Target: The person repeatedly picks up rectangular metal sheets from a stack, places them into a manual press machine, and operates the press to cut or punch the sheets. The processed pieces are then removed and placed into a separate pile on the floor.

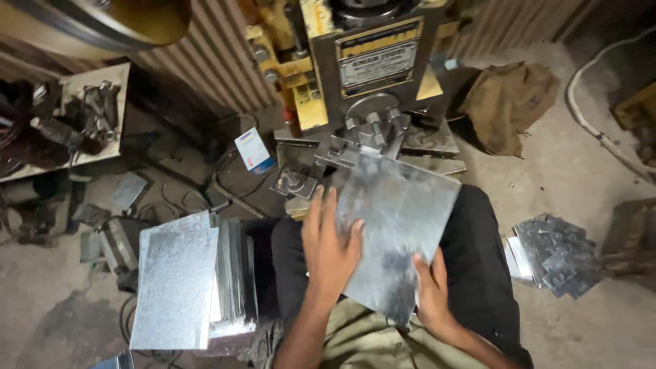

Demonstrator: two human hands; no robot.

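A square galvanised metal sheet (403, 219) lies tilted over my lap, its far corner under the head of a yellow and grey press machine (372, 75). My left hand (329, 246) rests flat on the sheet's left part, fingers spread. My right hand (430, 290) grips the sheet's near edge, thumb on top. A stack of similar metal sheets (178, 280) stands to my left.
Several small punched metal pieces (557, 253) lie on the floor at right. A brown cloth (509, 102) sits by the machine. A shelf with tools (75, 116) is at far left, corrugated panels (212, 61) behind. A small blue and white box (253, 150) lies near cables.
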